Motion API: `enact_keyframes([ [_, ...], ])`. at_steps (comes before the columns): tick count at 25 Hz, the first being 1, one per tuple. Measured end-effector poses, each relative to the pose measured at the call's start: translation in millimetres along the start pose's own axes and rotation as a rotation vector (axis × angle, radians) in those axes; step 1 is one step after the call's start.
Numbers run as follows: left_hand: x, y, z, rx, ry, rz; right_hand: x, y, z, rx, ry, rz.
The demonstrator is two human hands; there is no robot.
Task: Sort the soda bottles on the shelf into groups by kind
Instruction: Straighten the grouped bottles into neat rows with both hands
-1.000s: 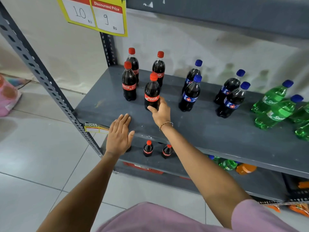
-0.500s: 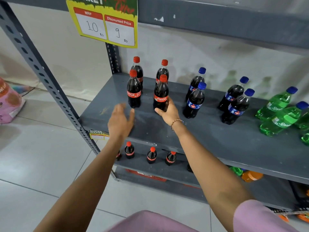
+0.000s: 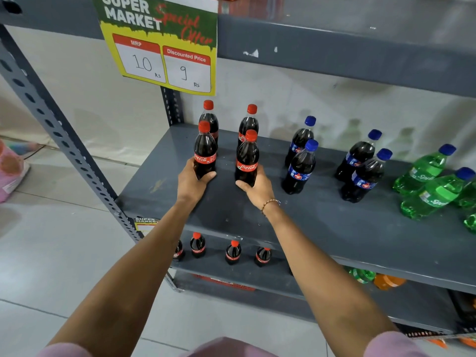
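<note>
Hanging sign (image 3: 161,45): "SUPER MARKET", "Special Offer", "MRP 10 Rs", "Discounted Price 9 Rs" (numbers handwritten)
Front red-capped bottles (image 3: 204,153): "Coca-Cola"
Green bottles (image 3: 435,194): "Spr…" (partly cut off)
Shelf-edge tag (image 3: 145,224): "SUPER MARKET"
Blue-capped bottles (image 3: 300,168): label unreadable

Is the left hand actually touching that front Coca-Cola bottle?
Touching. The head view shows the left hand wrapped around the base of the front-left Coca-Cola bottle, thumb across its front, with no gap.

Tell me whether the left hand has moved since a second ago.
Yes. The left hand has left the shelf's front edge, gone toward the back, and now grips the front-left cola bottle.
</note>
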State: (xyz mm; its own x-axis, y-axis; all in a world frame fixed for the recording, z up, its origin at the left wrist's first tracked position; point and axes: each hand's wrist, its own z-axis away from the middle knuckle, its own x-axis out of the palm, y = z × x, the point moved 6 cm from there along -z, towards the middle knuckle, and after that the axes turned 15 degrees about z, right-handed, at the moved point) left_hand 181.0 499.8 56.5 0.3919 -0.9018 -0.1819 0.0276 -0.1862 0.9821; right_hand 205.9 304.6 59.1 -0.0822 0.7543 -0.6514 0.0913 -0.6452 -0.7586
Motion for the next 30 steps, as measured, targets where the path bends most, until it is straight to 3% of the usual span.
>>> enact_keyframes([
  [10,-4,2,11,0.045,-0.014,-0.002,-4,-4,11,-0.02,-0.069,-0.018],
  [16,-6,-2,13,0.022,0.044,-0.015,-19,37,49,0.07,-0.013,-0.087],
  [19,-7,-3,16,0.006,0.068,0.018,-42,51,58,0.193,0.181,-0.136],
  [21,-11,-4,27,0.025,0.208,0.099,-61,63,62,0.29,0.396,-0.146],
  [23,-2,-3,43,0.041,0.27,0.164,-74,73,58,0.317,0.492,-0.122],
  [27,51,3,49,0.007,-0.032,0.111,-83,74,43,0.287,0.35,-0.106],
  [30,74,10,43,0.015,-0.111,0.073,-86,70,43,0.257,0.287,-0.092],
])
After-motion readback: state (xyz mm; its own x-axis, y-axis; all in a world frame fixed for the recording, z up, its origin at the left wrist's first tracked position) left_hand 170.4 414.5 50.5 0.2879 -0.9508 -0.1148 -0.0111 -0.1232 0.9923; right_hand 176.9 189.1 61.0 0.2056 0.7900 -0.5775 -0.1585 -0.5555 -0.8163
